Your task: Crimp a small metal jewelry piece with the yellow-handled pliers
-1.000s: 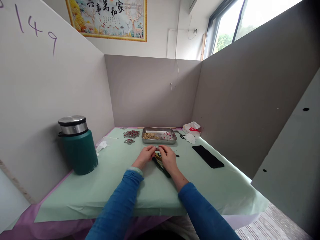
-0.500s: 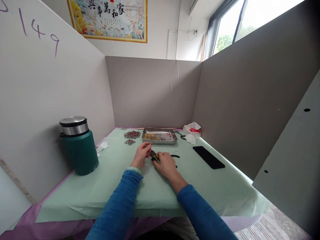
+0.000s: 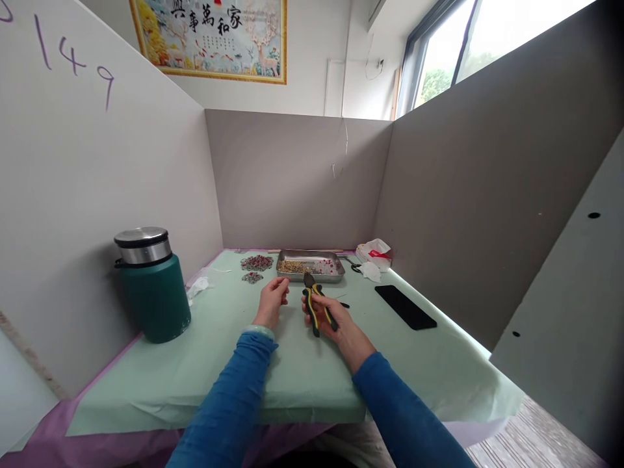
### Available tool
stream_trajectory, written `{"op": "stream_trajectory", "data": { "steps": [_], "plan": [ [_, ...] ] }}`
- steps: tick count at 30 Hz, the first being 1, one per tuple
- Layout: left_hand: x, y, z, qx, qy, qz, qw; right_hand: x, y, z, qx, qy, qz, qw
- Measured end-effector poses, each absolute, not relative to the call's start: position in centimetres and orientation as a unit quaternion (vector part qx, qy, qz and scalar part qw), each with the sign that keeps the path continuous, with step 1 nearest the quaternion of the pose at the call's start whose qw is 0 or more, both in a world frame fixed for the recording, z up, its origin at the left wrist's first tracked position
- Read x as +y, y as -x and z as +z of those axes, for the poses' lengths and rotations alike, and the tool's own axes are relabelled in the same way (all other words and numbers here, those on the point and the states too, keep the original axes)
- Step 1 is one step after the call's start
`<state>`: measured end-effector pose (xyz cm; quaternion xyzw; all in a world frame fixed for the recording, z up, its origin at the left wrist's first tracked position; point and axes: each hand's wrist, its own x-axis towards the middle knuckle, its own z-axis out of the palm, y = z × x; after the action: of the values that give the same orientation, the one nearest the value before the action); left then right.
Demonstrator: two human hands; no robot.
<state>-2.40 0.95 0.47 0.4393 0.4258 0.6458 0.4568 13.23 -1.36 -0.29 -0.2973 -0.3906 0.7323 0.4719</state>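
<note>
My right hand holds a pair of pliers with black and yellow handles, the dark jaws pointing away toward the tray. To its left, my left hand is closed with the fingertips pinched together; whatever sits in the pinch is too small to make out. Just beyond both hands stands a shallow metal tray with gold-coloured bits and red and clear beads. Left of the tray lie a larger pile of red and silvery pieces and a smaller pile.
A green flask stands at the left. On the right lies a black phone-like slab. Scissors, a tissue pack and crumpled tissue are at the back right. More tissue lies near the flask. Grey partitions enclose the table.
The pliers have moved away from my left fingertips and swung upright, jaws now pointing forward, with their handles showing in my right hand. My left hand has shifted slightly left.
</note>
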Motion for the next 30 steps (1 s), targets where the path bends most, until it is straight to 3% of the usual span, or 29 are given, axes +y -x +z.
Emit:
{"op": "stream_trajectory", "data": {
  "steps": [6, 16, 30],
  "plan": [
    [1.3, 2.3, 0.4, 0.461, -0.466, 0.648, 0.388, -1.5, -12.7, -0.8, -0.513, 0.342, 0.623, 0.481],
    [1.8, 2.5, -0.2, 0.550, -0.568, 0.586, 0.181, -1.7, -12.6, -0.4, -0.563, 0.323, 0.622, 0.439],
    [1.8, 2.9, 0.3, 0.539, -0.562, 0.593, 0.207, -2.0, -14.7, 2.1, -0.579, 0.305, 0.669, 0.352]
  ]
}}
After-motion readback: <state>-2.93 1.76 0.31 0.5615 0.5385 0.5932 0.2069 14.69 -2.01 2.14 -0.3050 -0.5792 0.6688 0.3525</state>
